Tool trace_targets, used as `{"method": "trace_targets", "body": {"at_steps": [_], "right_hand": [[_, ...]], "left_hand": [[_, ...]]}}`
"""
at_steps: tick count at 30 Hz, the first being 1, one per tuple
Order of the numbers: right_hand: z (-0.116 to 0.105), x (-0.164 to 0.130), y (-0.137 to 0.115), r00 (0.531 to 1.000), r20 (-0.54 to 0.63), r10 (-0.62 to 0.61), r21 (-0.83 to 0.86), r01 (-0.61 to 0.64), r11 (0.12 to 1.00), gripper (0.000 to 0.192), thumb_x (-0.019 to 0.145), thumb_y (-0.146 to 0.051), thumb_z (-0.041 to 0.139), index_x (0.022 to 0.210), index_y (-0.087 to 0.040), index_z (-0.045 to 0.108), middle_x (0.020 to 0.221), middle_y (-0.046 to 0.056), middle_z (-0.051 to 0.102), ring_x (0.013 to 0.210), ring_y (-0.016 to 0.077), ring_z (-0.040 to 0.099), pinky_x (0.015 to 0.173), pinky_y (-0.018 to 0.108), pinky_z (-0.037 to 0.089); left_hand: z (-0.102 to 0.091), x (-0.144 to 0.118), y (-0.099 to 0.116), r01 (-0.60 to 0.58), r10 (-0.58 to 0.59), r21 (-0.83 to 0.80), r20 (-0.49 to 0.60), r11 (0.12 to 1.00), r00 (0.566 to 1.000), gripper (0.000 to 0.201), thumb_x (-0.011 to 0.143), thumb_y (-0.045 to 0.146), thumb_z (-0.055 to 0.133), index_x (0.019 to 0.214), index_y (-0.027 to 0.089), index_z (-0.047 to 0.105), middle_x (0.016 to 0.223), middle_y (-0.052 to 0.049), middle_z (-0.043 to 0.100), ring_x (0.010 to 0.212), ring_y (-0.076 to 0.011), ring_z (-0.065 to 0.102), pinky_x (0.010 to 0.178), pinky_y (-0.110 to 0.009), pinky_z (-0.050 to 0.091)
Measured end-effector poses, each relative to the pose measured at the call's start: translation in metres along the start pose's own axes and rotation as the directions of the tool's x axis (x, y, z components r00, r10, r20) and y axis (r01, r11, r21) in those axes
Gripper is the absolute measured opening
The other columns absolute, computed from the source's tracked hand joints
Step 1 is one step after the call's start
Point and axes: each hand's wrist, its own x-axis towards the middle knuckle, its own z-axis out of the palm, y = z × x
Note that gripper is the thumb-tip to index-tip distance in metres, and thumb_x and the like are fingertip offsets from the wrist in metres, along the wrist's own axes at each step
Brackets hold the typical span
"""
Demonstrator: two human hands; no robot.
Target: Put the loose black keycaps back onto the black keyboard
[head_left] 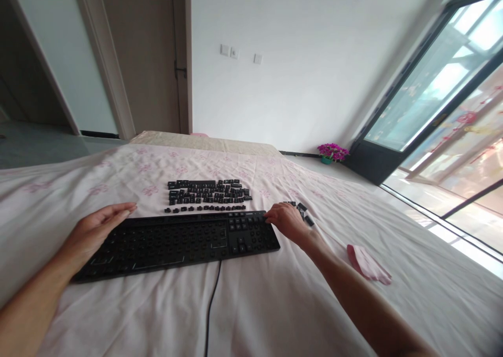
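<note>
A black keyboard (pixel 168 242) lies on the bedsheet, with its keycaps off over most of the left and middle, where bare switches show. Keys are still fitted in the block left of the number pad. My right hand (pixel 288 220) is at the keyboard's upper right corner, its fingers bent down and closed at the number pad's top edge; what they grip is hidden. Over the keyboard's upper left end hovers my left hand (pixel 100 226), fingers stretched out and nothing visible in them. Loose keycaps (pixel 210 192) lie in rows behind the keyboard.
More loose keycaps (pixel 308 220) lie beside my right hand. A pink cloth (pixel 367 264) rests on the sheet at the right. The keyboard's cable (pixel 212 299) runs toward me. Purple flowers (pixel 332 151) stand on the floor by the glass door.
</note>
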Motion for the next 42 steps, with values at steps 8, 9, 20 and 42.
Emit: {"method": "trace_targets", "body": {"at_steps": [8,9,20,42], "right_hand": [[0.001,-0.016,-0.015,0.998,-0.014,-0.068,-0.124,0.065,0.990,0.027,0.093,-0.015,0.047,0.092,-0.023,0.073,0.086,0.004,0.067,0.084,0.0165,0.056,0.080,0.029,0.034],[0.002,-0.019,-0.017,0.998,-0.011,-0.064,-0.135,0.062,0.989,0.030,0.091,-0.011,0.046,0.095,-0.024,0.072,0.088,0.004,0.066,0.086,0.0166,0.055,0.079,0.030,0.033],[0.013,-0.035,-0.029,0.999,-0.041,0.002,-0.117,-0.007,0.993,0.058,0.072,0.003,0.048,0.120,-0.025,0.064,0.118,0.007,0.061,0.110,0.0222,0.047,0.094,0.035,0.035],[0.003,0.021,0.101,0.953,-0.069,0.294,-0.167,-0.301,0.939,0.020,0.080,-0.015,0.063,0.087,-0.027,0.078,0.104,0.002,0.071,0.103,0.0190,0.053,0.085,0.027,0.036]], "left_hand": [[0.000,-0.002,0.007,0.129,-0.118,-0.186,0.069,0.974,0.991,0.061,0.070,0.060,0.068,0.116,0.021,0.064,0.130,-0.007,0.063,0.127,-0.0266,0.051,0.114,-0.039,0.027],[0.000,-0.003,0.007,0.132,-0.120,-0.189,0.071,0.973,0.990,0.061,0.069,0.061,0.068,0.116,0.021,0.065,0.130,-0.008,0.063,0.127,-0.0271,0.051,0.114,-0.039,0.027],[0.000,-0.001,0.003,0.115,-0.105,-0.184,0.064,0.976,0.992,0.058,0.072,0.059,0.066,0.116,0.021,0.066,0.130,-0.007,0.063,0.127,-0.0263,0.052,0.113,-0.039,0.028],[-0.001,-0.002,0.005,0.103,-0.098,-0.112,0.047,0.988,0.994,0.054,0.070,0.061,0.066,0.111,0.025,0.068,0.127,-0.005,0.066,0.123,-0.0294,0.055,0.112,-0.042,0.030]]}}
